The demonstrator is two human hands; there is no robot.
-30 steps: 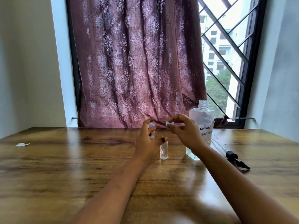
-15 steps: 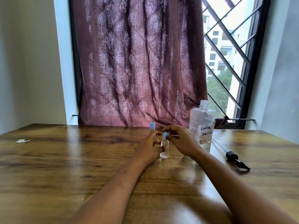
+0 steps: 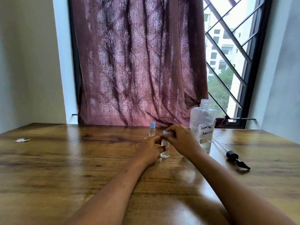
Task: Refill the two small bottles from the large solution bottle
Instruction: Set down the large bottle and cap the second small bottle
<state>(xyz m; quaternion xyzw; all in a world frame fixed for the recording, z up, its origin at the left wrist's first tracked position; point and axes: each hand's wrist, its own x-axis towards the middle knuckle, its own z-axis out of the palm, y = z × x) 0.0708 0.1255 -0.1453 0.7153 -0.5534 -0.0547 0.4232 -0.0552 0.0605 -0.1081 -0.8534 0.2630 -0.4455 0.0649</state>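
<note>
Two small bottles stand on the table (image 3: 65, 168): the far one (image 3: 152, 131) capped and untouched, the near one (image 3: 165, 148) in our hands. Left hand (image 3: 150, 149) wraps the body low, fingers closed on it; right hand (image 3: 180, 138) pinches the blue cap (image 3: 166, 132) from above. We judge the step to be the capping of this bottle, though we cannot tell which way the cap turns.

To do it well: keep the bottle upright and planted on the wood, left hand braced, and turn only the cap with the right fingertips. Clear liquid shows at the base, so a tilt risks a spill.

Big bottle (image 3: 203, 125) stands open just beside the right wrist, some solution in its lower part; an elbow swing right could knock it. Its pump (image 3: 233, 155) lies further right on the table. Far bottle sits just behind the left hand. Open wood lies wide to the left and toward us; table edges are well apart from the work.
</note>
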